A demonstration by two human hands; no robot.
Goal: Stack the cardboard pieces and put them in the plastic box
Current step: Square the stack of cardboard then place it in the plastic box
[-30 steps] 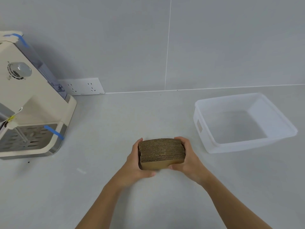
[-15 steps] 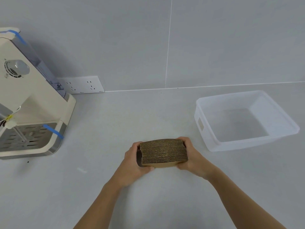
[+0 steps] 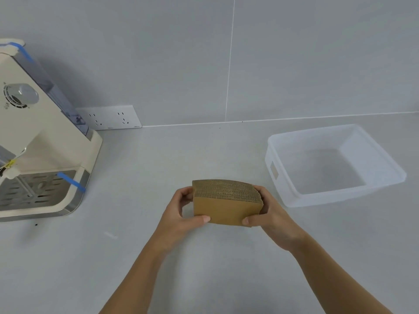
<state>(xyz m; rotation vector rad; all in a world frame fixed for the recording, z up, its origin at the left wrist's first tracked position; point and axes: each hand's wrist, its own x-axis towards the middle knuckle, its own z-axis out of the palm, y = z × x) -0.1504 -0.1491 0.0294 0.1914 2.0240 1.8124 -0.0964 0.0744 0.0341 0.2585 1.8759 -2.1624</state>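
A thick stack of brown corrugated cardboard pieces (image 3: 226,203) is held between both hands over the grey counter, its flat brown face turned toward me and its ribbed edges on top. My left hand (image 3: 179,214) grips the stack's left end. My right hand (image 3: 269,214) grips its right end, where the pieces fan slightly. The translucent plastic box (image 3: 283,189) stands empty on the counter to the right, apart from the stack.
A cream countertop appliance (image 3: 40,141) with blue tape strips and a metal drip grille stands at the left. A white wall socket plate (image 3: 111,117) sits at the base of the grey tiled wall behind.
Both hands have tilted the stack so its flat brown face now shows more toward me. The stack sits slightly higher and a little further right than before.
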